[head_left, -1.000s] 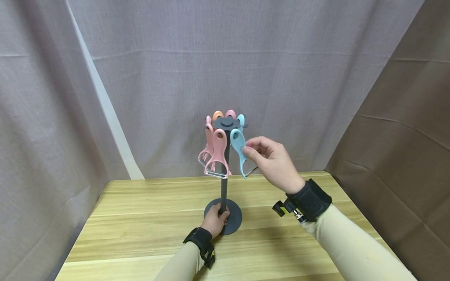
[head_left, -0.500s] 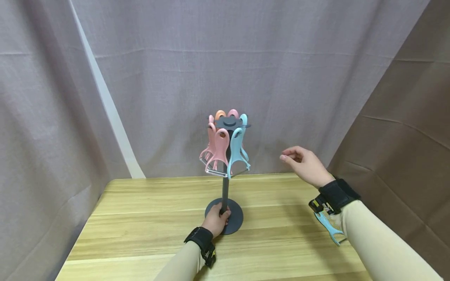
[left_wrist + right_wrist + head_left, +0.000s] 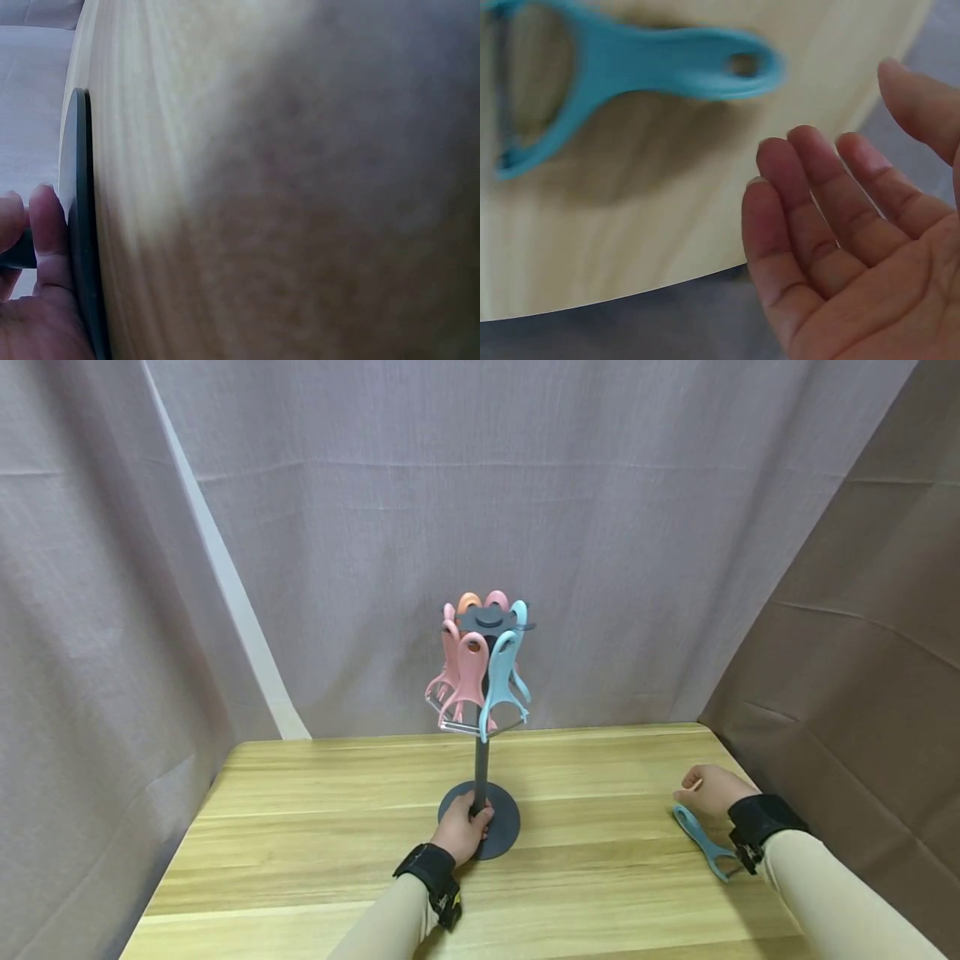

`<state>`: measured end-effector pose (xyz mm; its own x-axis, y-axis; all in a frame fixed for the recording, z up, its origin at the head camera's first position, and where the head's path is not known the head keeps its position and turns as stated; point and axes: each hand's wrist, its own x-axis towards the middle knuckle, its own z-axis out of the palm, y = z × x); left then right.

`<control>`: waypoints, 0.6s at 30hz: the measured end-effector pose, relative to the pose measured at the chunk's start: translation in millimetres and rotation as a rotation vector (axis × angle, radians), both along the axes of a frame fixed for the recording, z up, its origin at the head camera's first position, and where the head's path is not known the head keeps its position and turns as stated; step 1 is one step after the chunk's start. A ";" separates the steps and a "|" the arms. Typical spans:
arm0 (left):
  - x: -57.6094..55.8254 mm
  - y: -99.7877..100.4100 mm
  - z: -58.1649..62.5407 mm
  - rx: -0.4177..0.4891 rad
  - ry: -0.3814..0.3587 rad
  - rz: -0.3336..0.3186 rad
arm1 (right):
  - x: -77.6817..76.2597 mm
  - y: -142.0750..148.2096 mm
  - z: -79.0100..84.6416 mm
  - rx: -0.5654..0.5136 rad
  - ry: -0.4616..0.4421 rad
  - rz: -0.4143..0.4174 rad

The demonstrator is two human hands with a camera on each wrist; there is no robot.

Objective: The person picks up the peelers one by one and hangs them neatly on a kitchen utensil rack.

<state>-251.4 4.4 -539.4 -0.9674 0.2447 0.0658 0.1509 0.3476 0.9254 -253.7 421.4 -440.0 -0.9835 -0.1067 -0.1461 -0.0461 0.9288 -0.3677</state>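
My left hand (image 3: 459, 829) grips the dark grey stand's pole (image 3: 481, 768) low down, just over its round base (image 3: 506, 827); the left wrist view shows fingers and thumb around it. From the top of the stand hang several Y-shaped peelers: pink peelers (image 3: 471, 672), an orange peeler (image 3: 469, 601) and blue peelers (image 3: 501, 675). Over at the right, a loose blue peeler (image 3: 701, 842) lies on the table. Above its handle end is my right hand (image 3: 712, 789). In the right wrist view the fingers (image 3: 840, 202) are loosely bent, apart from the peeler and holding nothing.
The light wooden table (image 3: 300, 827) carries the stand near its middle. Grey curtains (image 3: 562, 527) hang behind it, and a brown curtain (image 3: 862, 693) borders the right edge, close to my right hand.
My right hand has let go of a blue peeler, now hanging on the stand, and moved right and down to the loose peeler. The left hand stays on the pole.
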 end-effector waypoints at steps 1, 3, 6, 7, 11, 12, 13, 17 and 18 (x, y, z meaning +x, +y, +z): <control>0.2 -0.1 0.5 -0.001 -0.001 -0.001 | 2.5 4.3 -4.7 0.012 -0.013 -0.013; 0.8 -0.1 1.5 -0.003 -0.004 -0.002 | 7.2 10.9 -12.2 0.028 -0.031 -0.033; 1.5 0.1 3.1 -0.003 -0.005 0.000 | 12.9 15.9 -20.8 0.031 -0.048 -0.058; 1.6 0.2 3.2 -0.003 -0.008 0.001 | 14.7 16.7 -23.3 0.031 -0.052 -0.064; 2.1 0.2 3.2 -0.003 -0.003 0.002 | 19.9 18.1 -32.9 0.022 -0.058 -0.080; 2.2 0.2 3.0 -0.002 -0.004 0.003 | 20.7 18.2 -34.9 0.019 -0.055 -0.083; 2.2 0.1 3.0 0.000 -0.006 0.004 | 21.3 18.2 -36.8 0.017 -0.048 -0.083; 2.2 0.3 1.8 0.013 -0.013 0.008 | 21.6 17.6 -41.5 0.026 -0.035 -0.096; 2.1 0.1 1.5 0.017 -0.015 0.010 | 21.6 17.1 -41.9 0.030 -0.033 -0.096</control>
